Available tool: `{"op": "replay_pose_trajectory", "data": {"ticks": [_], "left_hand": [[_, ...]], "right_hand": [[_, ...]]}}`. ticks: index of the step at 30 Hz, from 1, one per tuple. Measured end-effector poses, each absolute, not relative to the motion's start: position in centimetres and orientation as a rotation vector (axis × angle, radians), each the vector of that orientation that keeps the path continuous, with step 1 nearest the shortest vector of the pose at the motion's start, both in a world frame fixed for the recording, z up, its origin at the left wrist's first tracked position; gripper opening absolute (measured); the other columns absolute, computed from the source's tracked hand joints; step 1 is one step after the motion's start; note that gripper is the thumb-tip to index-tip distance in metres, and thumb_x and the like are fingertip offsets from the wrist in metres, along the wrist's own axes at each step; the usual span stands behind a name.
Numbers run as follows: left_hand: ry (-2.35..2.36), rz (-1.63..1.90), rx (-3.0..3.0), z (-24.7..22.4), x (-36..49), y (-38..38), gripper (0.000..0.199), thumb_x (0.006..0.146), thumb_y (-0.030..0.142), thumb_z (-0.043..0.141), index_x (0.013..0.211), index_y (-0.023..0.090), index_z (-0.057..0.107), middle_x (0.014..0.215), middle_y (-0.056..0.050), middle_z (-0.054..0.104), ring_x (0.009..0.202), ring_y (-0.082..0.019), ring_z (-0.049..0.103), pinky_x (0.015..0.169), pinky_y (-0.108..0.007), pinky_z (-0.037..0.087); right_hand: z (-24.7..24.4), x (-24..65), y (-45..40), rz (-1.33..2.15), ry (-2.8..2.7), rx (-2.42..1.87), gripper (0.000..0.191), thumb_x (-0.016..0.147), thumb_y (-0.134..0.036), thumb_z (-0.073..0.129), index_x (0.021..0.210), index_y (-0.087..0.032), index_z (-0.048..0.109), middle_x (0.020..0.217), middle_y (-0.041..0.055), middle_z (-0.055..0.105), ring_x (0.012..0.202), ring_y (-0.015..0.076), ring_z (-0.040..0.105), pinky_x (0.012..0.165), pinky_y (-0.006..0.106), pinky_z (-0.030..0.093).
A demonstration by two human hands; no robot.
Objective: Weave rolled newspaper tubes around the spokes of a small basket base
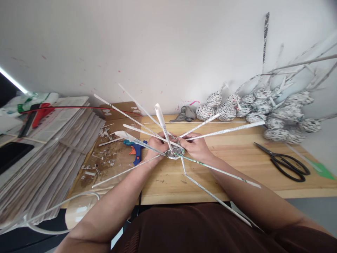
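Note:
Between my hands is a small round woven paper base [174, 153], with several rolled paper tubes [226, 131] sticking out from it in all directions. My left hand [157, 147] grips the far left side of the weave, its fingers curled and partly hidden behind the tubes. On the far right side, my right hand [194, 144] pinches the weave and a tube near its root. One tube [161, 123] stands up toward me from the middle. Another tube [205, 188] bends down over the table edge toward my shirt.
A blue glue gun [137, 153] lies among paper scraps on cardboard at left. Beyond it rises a tall stack of newspaper [47, 154]. Black scissors [285, 163] rest at right. Several woven paper gourd shapes [286, 112] and a grey cloth [185, 114] sit along the wall.

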State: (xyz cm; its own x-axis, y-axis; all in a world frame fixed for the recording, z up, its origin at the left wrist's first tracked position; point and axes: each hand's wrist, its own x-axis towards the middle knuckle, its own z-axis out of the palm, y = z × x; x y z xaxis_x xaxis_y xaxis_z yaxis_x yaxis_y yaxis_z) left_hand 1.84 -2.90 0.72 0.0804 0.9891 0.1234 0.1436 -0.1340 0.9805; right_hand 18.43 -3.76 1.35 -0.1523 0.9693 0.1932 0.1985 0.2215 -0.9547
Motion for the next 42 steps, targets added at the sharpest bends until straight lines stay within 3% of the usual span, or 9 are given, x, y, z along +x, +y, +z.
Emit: {"op": "replay_pose_trajectory", "data": {"ticks": [12, 20, 27, 39, 42], "left_hand": [[1.168, 1.25, 1.454, -0.2, 1.7, -2.5, 0.025, 0.067, 0.032, 0.077, 0.082, 0.013, 0.073, 0.072, -0.007, 0.072, 0.065, -0.019, 0.065, 0.061, -0.029, 0.052], [1.153, 1.226, 1.395, -0.8, 1.2, -1.7, 0.037, 0.08, 0.05, 0.064, 0.081, 0.014, 0.073, 0.062, -0.003, 0.064, 0.053, -0.013, 0.056, 0.05, -0.024, 0.045], [1.17, 1.244, 1.412, -0.3, 1.3, -1.8, 0.027, 0.062, 0.037, 0.081, 0.072, 0.014, 0.07, 0.063, -0.002, 0.067, 0.056, -0.013, 0.058, 0.052, -0.024, 0.046], [1.211, 1.142, 1.389, 0.1, 1.0, -1.8, 0.031, 0.069, 0.046, 0.075, 0.074, 0.015, 0.069, 0.066, -0.002, 0.067, 0.057, -0.014, 0.059, 0.051, -0.024, 0.047], [1.181, 1.073, 1.371, 0.0, 1.0, -1.8, 0.031, 0.064, 0.042, 0.08, 0.078, 0.016, 0.07, 0.068, -0.003, 0.069, 0.056, -0.015, 0.06, 0.051, -0.025, 0.048]], "right_hand": [[0.7, 18.2, -3.4, 1.135, -1.453, -1.158, 0.024, 0.073, -0.037, 0.07, 0.078, -0.014, 0.075, 0.072, 0.0065, 0.074, 0.063, 0.0188, 0.066, 0.058, 0.027, 0.051], [0.8, 18.0, -3.5, 1.087, -1.474, -1.197, 0.024, 0.075, -0.036, 0.068, 0.08, -0.014, 0.076, 0.077, 0.0077, 0.076, 0.066, 0.0191, 0.068, 0.059, 0.026, 0.052], [0.8, 18.2, -3.6, 1.025, -1.561, -1.208, 0.019, 0.078, -0.031, 0.066, 0.082, -0.015, 0.075, 0.079, 0.0071, 0.076, 0.068, 0.0191, 0.069, 0.06, 0.026, 0.051], [0.9, 18.1, -3.9, 0.955, -1.559, -1.21, 0.018, 0.079, -0.031, 0.063, 0.079, -0.016, 0.073, 0.079, 0.006, 0.075, 0.068, 0.0171, 0.067, 0.06, 0.024, 0.05], [1.0, 18.1, -4.0, 0.94, -1.596, -1.232, 0.017, 0.08, -0.03, 0.062, 0.079, -0.016, 0.073, 0.077, 0.0047, 0.074, 0.066, 0.0161, 0.065, 0.058, 0.023, 0.047]]}}
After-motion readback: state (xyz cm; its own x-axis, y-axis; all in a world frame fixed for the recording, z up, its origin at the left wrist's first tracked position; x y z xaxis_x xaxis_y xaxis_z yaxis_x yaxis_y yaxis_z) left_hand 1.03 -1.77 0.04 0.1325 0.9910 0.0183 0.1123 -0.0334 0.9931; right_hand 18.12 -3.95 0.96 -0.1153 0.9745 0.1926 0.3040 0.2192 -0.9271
